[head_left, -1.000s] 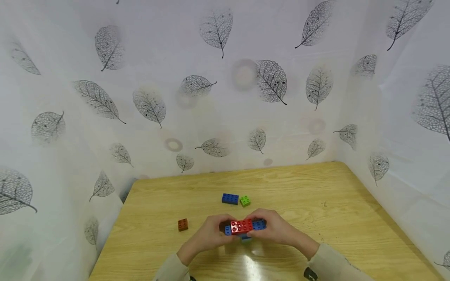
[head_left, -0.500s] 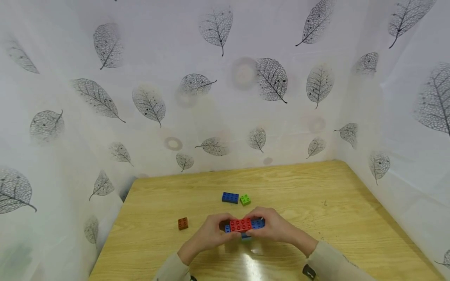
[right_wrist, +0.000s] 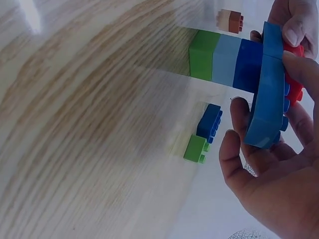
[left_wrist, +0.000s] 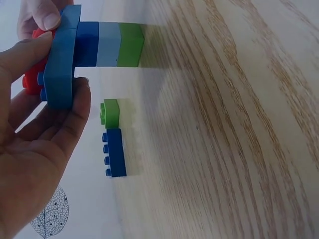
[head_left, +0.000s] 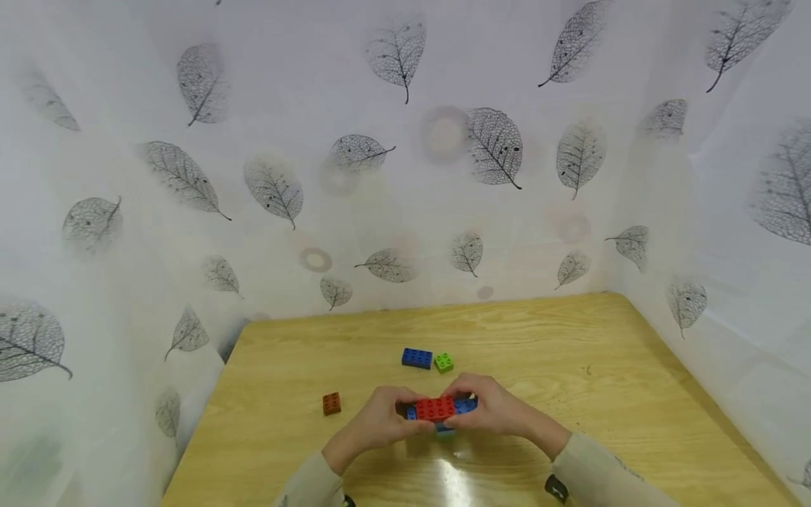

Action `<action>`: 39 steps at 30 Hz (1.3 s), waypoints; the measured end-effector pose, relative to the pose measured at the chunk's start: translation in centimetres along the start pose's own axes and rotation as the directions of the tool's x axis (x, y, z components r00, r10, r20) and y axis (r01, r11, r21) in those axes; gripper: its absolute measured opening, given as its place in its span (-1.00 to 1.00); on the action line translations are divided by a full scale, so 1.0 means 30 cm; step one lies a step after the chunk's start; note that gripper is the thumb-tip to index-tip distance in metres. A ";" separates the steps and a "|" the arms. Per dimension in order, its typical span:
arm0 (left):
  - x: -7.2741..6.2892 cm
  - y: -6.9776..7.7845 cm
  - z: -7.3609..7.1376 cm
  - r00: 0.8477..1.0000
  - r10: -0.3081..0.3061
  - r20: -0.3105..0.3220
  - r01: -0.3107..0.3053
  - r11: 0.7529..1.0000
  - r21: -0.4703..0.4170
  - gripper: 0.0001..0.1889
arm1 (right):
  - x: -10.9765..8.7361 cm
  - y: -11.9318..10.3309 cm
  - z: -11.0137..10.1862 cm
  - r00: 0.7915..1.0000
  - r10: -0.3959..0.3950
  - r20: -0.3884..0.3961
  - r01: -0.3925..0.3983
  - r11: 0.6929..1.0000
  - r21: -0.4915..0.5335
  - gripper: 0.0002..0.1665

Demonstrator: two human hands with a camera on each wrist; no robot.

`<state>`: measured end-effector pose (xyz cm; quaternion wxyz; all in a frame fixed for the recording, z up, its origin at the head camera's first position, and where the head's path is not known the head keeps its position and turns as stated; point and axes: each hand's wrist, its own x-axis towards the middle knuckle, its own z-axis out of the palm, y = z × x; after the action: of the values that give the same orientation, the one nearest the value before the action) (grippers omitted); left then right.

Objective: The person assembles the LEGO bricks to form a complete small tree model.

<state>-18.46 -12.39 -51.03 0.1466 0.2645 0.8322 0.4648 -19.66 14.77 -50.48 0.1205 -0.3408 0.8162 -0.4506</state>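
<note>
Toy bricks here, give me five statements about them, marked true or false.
1. The left hand and right hand grip a stack topped by a red brick. True.
2. The stack's lowest brick is red. False: it is the green brick.
3. The stack's light blue brick sits between the green brick and a dark blue brick. True.
4. All the loose bricks lie right of the right hand. False: the orange-brown brick lies left of the left hand.
5. A lime green four-stud brick lies beside a dark blue eight-stud brick. True.
</note>
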 end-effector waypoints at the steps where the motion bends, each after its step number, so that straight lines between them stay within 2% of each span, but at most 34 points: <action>1: 0.002 0.001 -0.001 1.000 0.002 0.001 -0.002 1.000 0.007 -0.59 | 0.000 -0.001 -0.001 1.000 -0.003 0.000 0.003 1.000 0.001 -0.65; 8: 0.005 0.003 0.002 1.000 0.005 -0.012 -0.004 0.999 0.047 -0.54 | 0.001 -0.006 -0.006 1.000 0.011 0.005 -0.011 1.000 -0.001 -0.65; 13: -0.007 -0.005 0.022 0.999 -0.001 -0.051 0.002 1.000 0.009 -0.53 | 0.001 -0.003 0.002 1.000 0.019 -0.012 -0.020 0.999 -0.034 -0.63; 21: -0.013 -0.010 0.035 0.997 0.047 -0.067 -0.048 0.999 -0.012 -0.61 | 0.005 -0.028 0.004 0.999 0.035 0.002 -0.034 0.998 -0.062 -0.55; 26: -0.009 -0.001 0.031 0.997 0.051 -0.066 -0.052 0.999 -0.005 -0.60 | 0.029 -0.031 -0.032 0.997 0.029 -0.067 -0.036 0.994 -0.107 -0.53; 31: -0.009 0.001 0.031 0.998 0.027 -0.058 -0.027 1.000 0.003 -0.57 | 0.052 0.004 -0.070 0.990 0.021 -0.137 -0.044 0.986 -0.162 -0.53; 39: -0.009 0.000 0.030 0.998 -0.003 -0.058 0.004 1.000 0.017 -0.55 | 0.097 0.068 -0.100 0.982 0.052 -0.181 -0.083 0.982 -0.168 -0.45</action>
<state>-17.81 -11.94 -51.50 0.1209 0.2508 0.8403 0.4651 -24.24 15.52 -50.15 0.0328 -0.2811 0.8710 -0.4015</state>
